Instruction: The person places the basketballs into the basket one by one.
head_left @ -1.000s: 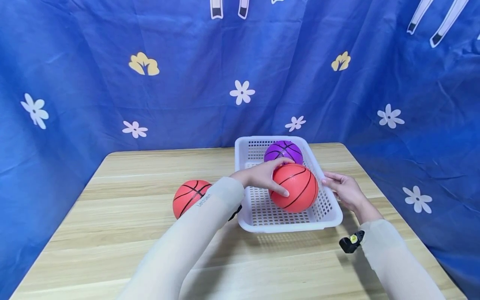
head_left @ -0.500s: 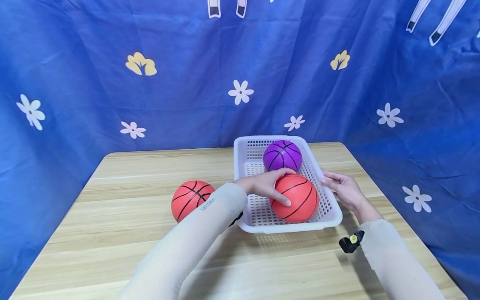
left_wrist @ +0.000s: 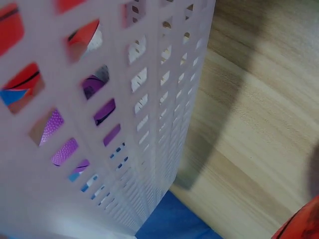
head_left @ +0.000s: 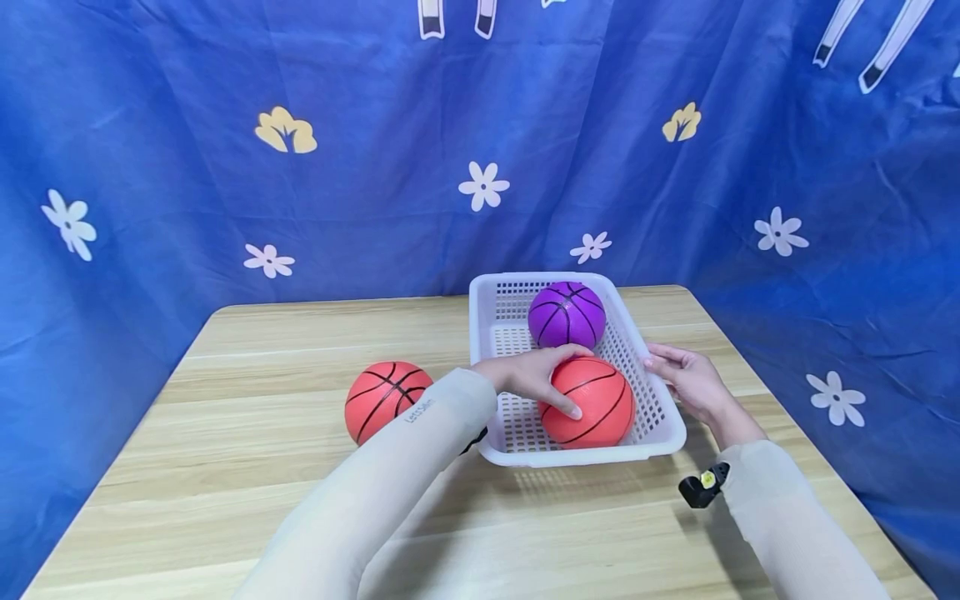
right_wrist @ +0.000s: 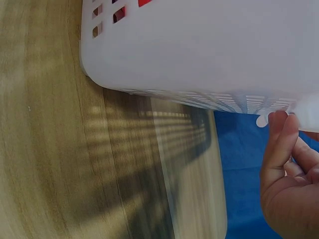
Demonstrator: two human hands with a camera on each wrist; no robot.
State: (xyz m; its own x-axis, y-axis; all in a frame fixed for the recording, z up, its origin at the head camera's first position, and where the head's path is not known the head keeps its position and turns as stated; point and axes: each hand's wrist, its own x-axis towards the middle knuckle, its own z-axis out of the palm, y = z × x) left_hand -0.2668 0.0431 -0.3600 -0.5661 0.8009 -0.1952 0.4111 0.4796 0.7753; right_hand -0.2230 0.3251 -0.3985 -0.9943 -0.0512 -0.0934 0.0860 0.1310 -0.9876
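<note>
My left hand (head_left: 534, 377) holds a red toy basketball (head_left: 596, 408) low in the front part of a white plastic basket (head_left: 570, 457), thumb on the near side and fingers over the back. Behind that ball, a purple toy basketball (head_left: 567, 313) sits in the basket's far end. My right hand (head_left: 688, 382) grips the basket's right rim with its fingertips. In the right wrist view, the fingers (right_wrist: 281, 144) meet the rim from outside. The left wrist view shows the slotted basket wall (left_wrist: 114, 119), with red and purple through the holes; the left hand is mostly hidden behind it.
Another red basketball (head_left: 384, 400) rests on the wooden table (head_left: 247, 433) left of the basket, partly covered by the left sleeve. A blue patterned curtain (head_left: 375, 183) hangs behind the table and at both sides.
My left hand has lowered the red ball toward the basket's near end, away from the purple ball. My right hand has stayed at the rim.
</note>
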